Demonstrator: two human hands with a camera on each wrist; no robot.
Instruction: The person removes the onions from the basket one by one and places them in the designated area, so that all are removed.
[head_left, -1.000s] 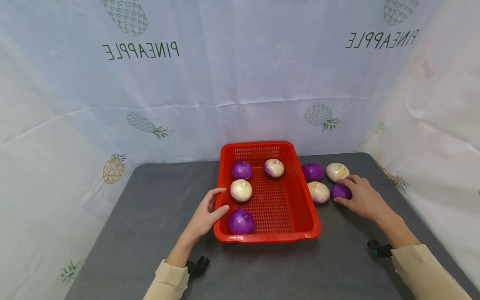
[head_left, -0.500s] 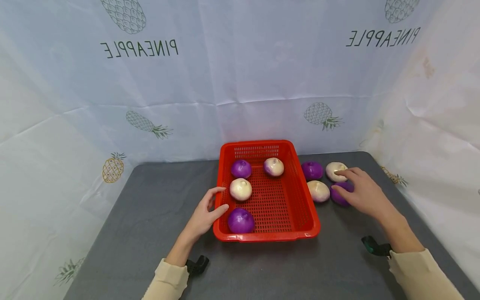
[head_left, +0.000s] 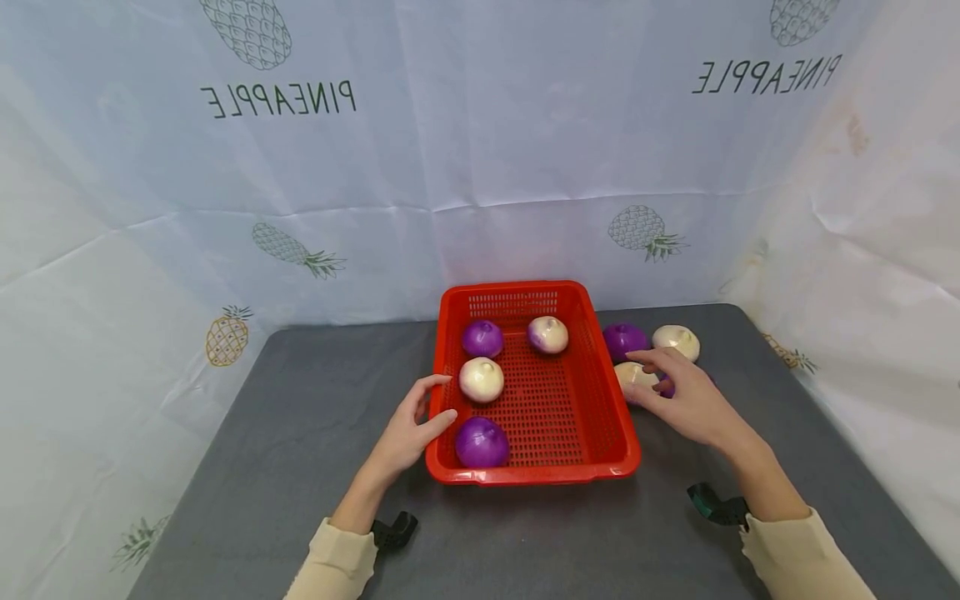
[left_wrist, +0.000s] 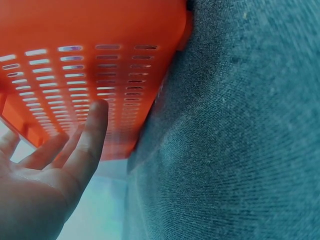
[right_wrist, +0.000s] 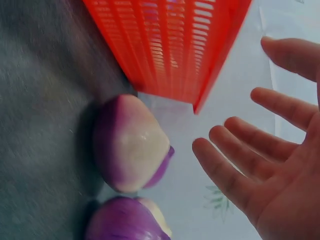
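Observation:
A red plastic basket (head_left: 538, 477) holds several turnips, some purple side up and some white. My left hand (head_left: 403, 429) rests at its left rim, thumb and index fingertip over the edge; in the left wrist view the other fingers (left_wrist: 90, 142) lie extended along the slotted outer wall. To the basket's right, my right hand (head_left: 690, 398) hovers with fingers spread over a white-topped turnip (head_left: 632, 379). The right wrist view shows this turnip (right_wrist: 132, 145) below the fingertips, with a gap between. A purple turnip (head_left: 666, 385) is mostly hidden behind the hand.
Behind the right hand lie a purple turnip (head_left: 624, 340) and a white turnip (head_left: 677, 340), near the table's back edge. The grey cloth-covered table (head_left: 315, 400) is walled by white pineapple-print sheets (head_left: 480, 133) at the back and sides.
My right hand has let go of the purple turnip at the right and moved left over the white-topped turnip beside the basket. The left hand has stayed at the basket's rim.

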